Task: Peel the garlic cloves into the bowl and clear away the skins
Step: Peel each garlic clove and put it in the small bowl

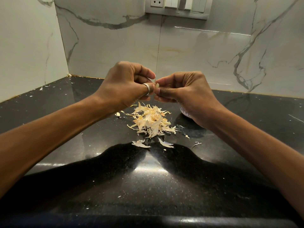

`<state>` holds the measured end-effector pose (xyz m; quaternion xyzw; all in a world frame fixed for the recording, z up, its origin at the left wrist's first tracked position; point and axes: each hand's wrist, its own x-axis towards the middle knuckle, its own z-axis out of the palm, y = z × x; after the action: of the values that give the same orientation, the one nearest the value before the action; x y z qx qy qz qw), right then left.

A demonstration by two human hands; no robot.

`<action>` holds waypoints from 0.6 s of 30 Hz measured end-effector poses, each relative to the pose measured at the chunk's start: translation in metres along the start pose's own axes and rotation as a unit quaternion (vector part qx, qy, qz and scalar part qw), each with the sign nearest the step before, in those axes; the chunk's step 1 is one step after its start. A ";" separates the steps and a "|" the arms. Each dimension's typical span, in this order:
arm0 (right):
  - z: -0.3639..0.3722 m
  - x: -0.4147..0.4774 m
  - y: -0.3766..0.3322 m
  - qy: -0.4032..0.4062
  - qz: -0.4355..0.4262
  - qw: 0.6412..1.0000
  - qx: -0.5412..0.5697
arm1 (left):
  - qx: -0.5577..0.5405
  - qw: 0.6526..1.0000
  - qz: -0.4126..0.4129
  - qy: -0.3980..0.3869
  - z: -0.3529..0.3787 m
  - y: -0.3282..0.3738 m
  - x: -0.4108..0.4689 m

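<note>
While both hands hover, left hand [126, 83] and right hand [185, 94] fingertips pinch the garlic clove [157, 85]

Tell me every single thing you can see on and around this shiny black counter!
Small pale garlic clove: one, cream, pinched between both hands above the heap.
Heap of papery garlic skins: one, cream and tan, middle of the counter.
Stray skin flakes: several, pale, scattered round the heap.
Small white bowl: one, white, mostly hidden behind the right hand.
Polished black stone counter: one, black, speckled.
Marble-veined wall tiles: several, white with grey veins, behind and to the left.
Grey switch plate with socket: one, grey, top of the wall.
Silver ring: one, silver, on the left hand.
Left hand: one, pinches the clove.
Right hand: one, pinches the clove.
</note>
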<state>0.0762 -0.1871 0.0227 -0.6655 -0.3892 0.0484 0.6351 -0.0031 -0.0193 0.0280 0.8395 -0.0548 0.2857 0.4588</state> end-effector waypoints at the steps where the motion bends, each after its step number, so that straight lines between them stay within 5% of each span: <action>1: 0.001 0.000 0.000 -0.003 0.000 1.000 0.000 | 0.006 1.000 0.003 0.001 0.001 0.000 0.000; 18: 0.002 0.001 0.000 -0.027 0.058 0.995 0.071 | 0.012 1.000 0.007 0.007 0.000 0.000 0.000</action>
<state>0.0761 -0.1850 0.0225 -0.6382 -0.3628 0.1308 0.6663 -0.0029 -0.0195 0.0284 0.8426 -0.0546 0.2952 0.4470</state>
